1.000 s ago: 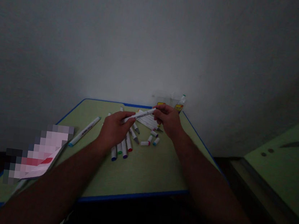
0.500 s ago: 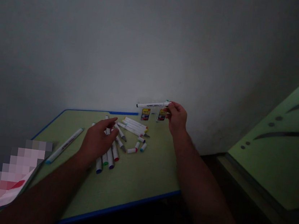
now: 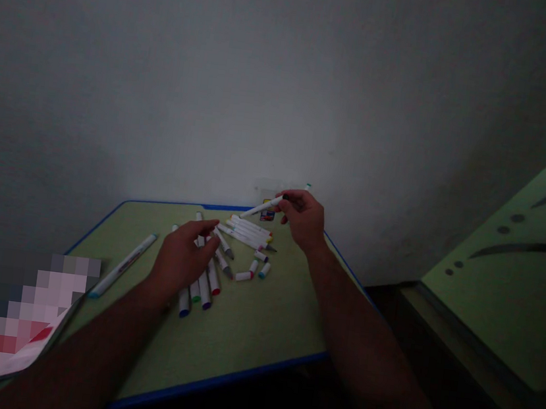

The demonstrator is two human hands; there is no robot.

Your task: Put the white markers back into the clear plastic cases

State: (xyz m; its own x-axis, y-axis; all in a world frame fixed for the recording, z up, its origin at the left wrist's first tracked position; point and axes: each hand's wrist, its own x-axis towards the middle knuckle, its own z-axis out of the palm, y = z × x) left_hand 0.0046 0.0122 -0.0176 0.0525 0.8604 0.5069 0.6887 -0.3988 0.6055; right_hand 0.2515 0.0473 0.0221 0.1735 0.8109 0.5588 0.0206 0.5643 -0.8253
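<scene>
My right hand [image 3: 305,218] pinches a white marker [image 3: 261,207] near its black end. The marker slants down to the left, and its far end is close to the row of white markers [image 3: 248,229] on the table. Behind that hand is a clear case with a colourful label [image 3: 267,212], partly hidden. A teal tip [image 3: 308,186] shows just above the fingers. My left hand [image 3: 185,253] hovers over or rests on a bunch of markers [image 3: 201,289], thumb and forefinger apart, gripping nothing that I can see. Grey-tipped markers [image 3: 224,266] lie beside its fingers.
Several loose caps [image 3: 244,275] lie on the green table [image 3: 257,335] with blue edging. A single marker [image 3: 123,266] with teal ends lies at the left. A pink-and-white sheet [image 3: 18,359], partly pixelated, is at the lower left. The wall [image 3: 286,100] rises behind the table.
My right hand has moved slightly left and down. The marker in it, level before with its black end at the left, now slants with a black end at the fingers. My left hand barely moved.
</scene>
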